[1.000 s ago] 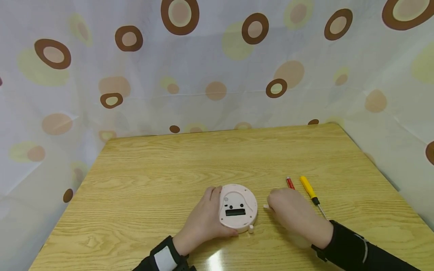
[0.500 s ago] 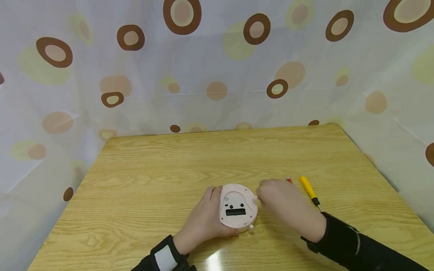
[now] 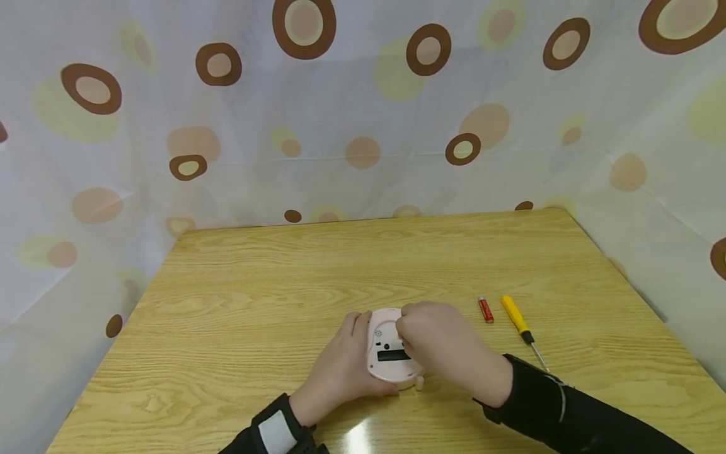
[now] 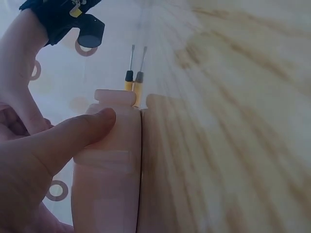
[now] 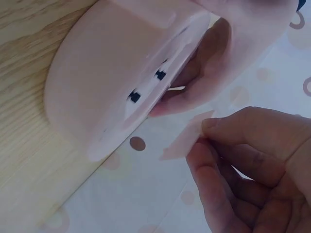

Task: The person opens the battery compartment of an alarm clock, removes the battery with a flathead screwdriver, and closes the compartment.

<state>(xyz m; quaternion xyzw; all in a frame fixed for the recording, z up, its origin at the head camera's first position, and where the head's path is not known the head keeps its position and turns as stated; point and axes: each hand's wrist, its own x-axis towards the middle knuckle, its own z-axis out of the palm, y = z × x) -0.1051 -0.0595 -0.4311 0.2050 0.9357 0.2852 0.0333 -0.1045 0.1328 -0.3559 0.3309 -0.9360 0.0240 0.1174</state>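
A round pale pink clock [image 3: 384, 372] lies back side up on the table, its dark battery slot [image 3: 391, 355] uncovered. My left hand [image 3: 340, 366] grips it from the left, thumb along the near side and fingers at the far rim. In the left wrist view the thumb presses the clock's side wall [image 4: 107, 199], just below a small foot [image 4: 115, 97]. Over the clock's right half, my right hand [image 3: 445, 337] pinches a thin pink battery cover [image 5: 187, 138] between thumb and forefinger. In the right wrist view the cover is apart from the clock's back.
To the right lie a red battery [image 3: 485, 310] and a screwdriver [image 3: 515, 315] with a yellow handle, its shaft pointing toward me near my right forearm. A dotted curtain [image 3: 363, 113] hangs behind the wooden table [image 3: 255, 284].
My right hand has moved left with the battery cover, from beside the clock to over its right half, uncovering the red battery to view. The left hand and clock have stayed put.
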